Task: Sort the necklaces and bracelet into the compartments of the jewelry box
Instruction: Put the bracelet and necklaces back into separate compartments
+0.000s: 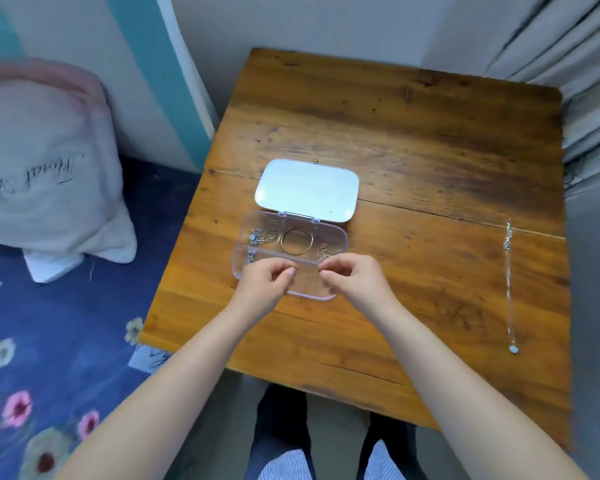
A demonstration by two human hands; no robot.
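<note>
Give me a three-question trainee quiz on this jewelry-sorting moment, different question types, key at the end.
1. True or false: the jewelry box lid is closed.
2. Where does the gold bangle lie? A) on the bare table B) in the box's middle compartment C) on the lid
3. Fill in: a silver necklace still waits near the table's ____ edge.

Key:
1. False; the lid lies open while the left hand and right hand pinch a thin chain over the front compartment.
2. B
3. right
</note>
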